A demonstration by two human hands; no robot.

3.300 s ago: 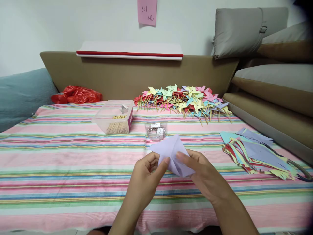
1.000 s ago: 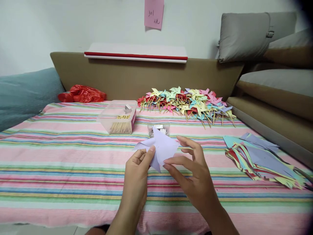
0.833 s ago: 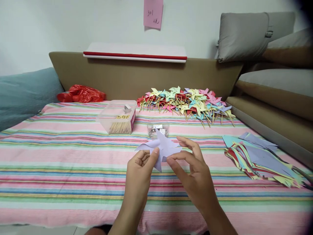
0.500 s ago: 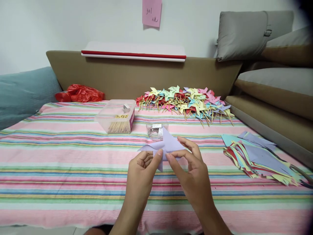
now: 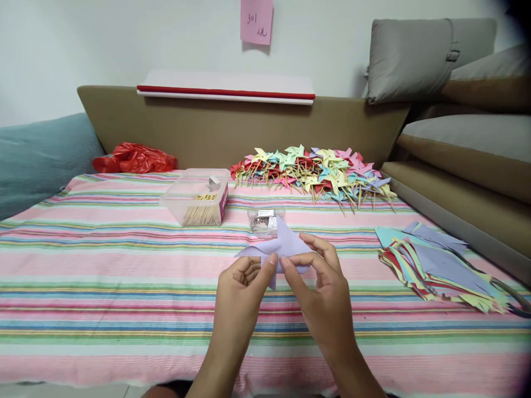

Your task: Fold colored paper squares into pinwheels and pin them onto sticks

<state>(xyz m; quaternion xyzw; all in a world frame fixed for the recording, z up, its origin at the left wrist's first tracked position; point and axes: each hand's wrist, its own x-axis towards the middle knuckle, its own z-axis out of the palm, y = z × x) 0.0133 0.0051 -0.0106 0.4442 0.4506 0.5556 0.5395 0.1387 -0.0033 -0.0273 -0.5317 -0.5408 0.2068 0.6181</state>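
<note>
A lavender paper pinwheel (image 5: 288, 241) is held up between both hands, its points folded in toward the middle. My left hand (image 5: 244, 282) pinches it from the left, thumb near the centre. From the other side my right hand (image 5: 321, 276) grips it, with thumb and fingertips by the centre and a finger along the right blade. Both thumbs nearly meet over the folded middle. Just beyond the paper lies a clear plastic bag (image 5: 265, 221) of small dark metal pieces, partly covered by the upper blade.
A clear plastic box (image 5: 194, 190) of wooden sticks stands at centre left. Finished pinwheels (image 5: 327, 171) are heaped at the back. Cut paper sheets (image 5: 443, 265) lie at right with scissors (image 5: 508, 293). A red plastic bag (image 5: 136, 159) sits back left. A striped cloth (image 5: 103, 276) lies beneath.
My right hand has shifted slightly left, its thumb drawing closer to the left thumb at the pinwheel's centre. The right blade is bent in a little more.
</note>
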